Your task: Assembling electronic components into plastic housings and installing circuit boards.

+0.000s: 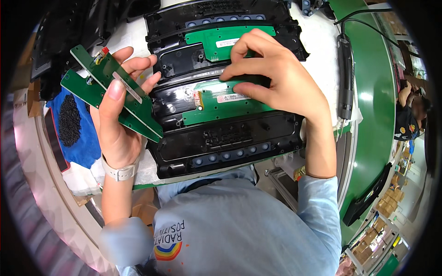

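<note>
My left hand [115,133], at the left, is closed on two green circuit boards [99,69], its thumb pressed over them. The boards overlap at an angle, and one has a red-and-white connector with short wires near its far end. My right hand [281,76] is over the black plastic housings, thumb and forefinger apart. Its fingertips are at the upper part of a green circuit board [212,109] lying in the nearer housing [225,138]. Whether they press on it I cannot tell. Another green board [198,37] lies in the farther housing [179,60], partly behind my right hand.
A blue cloth or bag [87,142] with a heap of small black pieces [70,122] is at the left. More black housings [69,41] are stacked far left. A black electric screwdriver-like tool [344,78] with a cable lies right, beside a green surface [370,106]. Another person [410,112] is at far right.
</note>
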A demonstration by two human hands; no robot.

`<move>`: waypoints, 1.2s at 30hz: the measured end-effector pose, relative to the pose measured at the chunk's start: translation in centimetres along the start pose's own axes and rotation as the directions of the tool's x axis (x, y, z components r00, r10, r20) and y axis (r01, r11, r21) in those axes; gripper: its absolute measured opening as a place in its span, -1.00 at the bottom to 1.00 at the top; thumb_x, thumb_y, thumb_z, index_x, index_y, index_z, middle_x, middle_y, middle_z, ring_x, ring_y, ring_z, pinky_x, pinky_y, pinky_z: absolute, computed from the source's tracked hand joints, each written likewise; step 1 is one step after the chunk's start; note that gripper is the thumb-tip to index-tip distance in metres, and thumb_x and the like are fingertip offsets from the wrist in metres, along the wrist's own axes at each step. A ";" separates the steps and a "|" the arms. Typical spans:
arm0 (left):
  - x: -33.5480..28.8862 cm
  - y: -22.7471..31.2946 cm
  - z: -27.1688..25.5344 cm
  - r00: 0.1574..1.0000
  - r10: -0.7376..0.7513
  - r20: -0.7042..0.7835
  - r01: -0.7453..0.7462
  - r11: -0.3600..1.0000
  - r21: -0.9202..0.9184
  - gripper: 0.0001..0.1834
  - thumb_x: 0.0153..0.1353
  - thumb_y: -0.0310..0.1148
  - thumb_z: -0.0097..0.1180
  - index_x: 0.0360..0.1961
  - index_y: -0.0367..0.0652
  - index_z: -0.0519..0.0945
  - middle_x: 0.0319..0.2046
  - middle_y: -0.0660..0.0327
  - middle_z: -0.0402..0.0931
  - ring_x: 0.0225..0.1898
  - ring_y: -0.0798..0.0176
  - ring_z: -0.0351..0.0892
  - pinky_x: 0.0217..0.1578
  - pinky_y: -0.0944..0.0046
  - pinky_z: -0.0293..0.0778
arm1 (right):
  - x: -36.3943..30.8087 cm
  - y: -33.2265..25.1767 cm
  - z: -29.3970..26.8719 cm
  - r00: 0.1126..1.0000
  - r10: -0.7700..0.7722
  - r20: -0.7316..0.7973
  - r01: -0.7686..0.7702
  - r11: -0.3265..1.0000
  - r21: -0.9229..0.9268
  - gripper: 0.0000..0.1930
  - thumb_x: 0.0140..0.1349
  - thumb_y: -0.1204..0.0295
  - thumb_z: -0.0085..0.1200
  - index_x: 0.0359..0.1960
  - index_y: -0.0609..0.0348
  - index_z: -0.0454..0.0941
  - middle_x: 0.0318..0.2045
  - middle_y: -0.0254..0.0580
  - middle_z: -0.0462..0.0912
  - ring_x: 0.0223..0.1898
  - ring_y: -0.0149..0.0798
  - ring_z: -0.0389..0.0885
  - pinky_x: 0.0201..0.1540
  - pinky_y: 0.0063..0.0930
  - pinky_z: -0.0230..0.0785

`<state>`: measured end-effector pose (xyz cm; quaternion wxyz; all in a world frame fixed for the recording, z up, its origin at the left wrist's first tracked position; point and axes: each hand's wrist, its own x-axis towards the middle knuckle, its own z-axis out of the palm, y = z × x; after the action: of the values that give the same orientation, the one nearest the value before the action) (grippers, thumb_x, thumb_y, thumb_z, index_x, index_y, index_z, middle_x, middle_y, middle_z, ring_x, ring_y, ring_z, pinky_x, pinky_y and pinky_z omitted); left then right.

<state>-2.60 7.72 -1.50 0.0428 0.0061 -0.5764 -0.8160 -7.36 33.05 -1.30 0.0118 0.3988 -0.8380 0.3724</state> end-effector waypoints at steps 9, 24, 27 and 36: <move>0.2 -0.1 0.0 1.000 0.001 0.028 -0.001 1.000 -0.005 -0.34 0.18 -0.24 0.08 0.17 -0.50 0.20 -0.07 -0.10 0.47 0.08 -0.01 0.47 0.07 0.13 0.46 | 0.0 -0.1 -0.2 0.999 0.009 0.031 -0.008 0.999 -0.038 -0.81 -0.20 0.55 0.30 -0.46 0.15 0.62 -0.40 -0.28 0.46 -0.25 -0.20 0.46 -0.19 -0.34 0.37; -0.4 0.6 0.3 0.813 -0.018 0.582 0.517 0.480 -0.709 -0.21 0.33 0.20 -0.27 0.24 -0.36 0.20 0.23 -0.12 0.23 0.34 -0.04 0.13 0.26 0.06 0.23 | 5.2 -5.8 2.2 0.799 -0.548 -0.246 0.481 0.829 -0.284 -0.62 -0.13 0.65 0.24 -0.18 0.16 0.61 -0.41 -0.20 0.57 -0.35 -0.16 0.59 -0.32 -0.45 0.44; -0.3 0.5 -1.2 0.774 -0.033 0.632 0.545 0.541 -0.640 -0.22 0.31 0.24 -0.30 0.20 -0.30 0.29 0.15 0.00 0.35 0.20 0.07 0.35 0.17 0.15 0.37 | 6.5 -6.6 1.9 0.745 -0.592 -0.309 0.585 0.801 -0.124 -0.70 0.12 0.50 0.07 -0.08 0.21 0.44 0.05 0.09 0.46 0.09 0.03 0.45 -0.05 -0.09 0.39; -1.8 1.8 -0.7 0.850 -0.341 0.401 0.487 0.800 -0.352 -0.29 0.34 0.24 -0.38 0.18 -0.14 0.34 -0.04 0.20 0.50 -0.05 0.29 0.54 -0.05 0.30 0.51 | 6.5 -6.4 2.9 0.783 -0.613 -0.106 0.548 0.761 -0.348 -0.54 -0.18 0.48 0.29 -0.13 0.08 0.52 -0.08 -0.28 0.55 -0.02 -0.16 0.54 -0.02 -0.30 0.43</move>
<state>-0.66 6.62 -0.12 -0.2320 -0.0075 -0.3599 -0.9037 -6.72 24.34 2.60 0.2768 0.5910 -0.7118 0.2598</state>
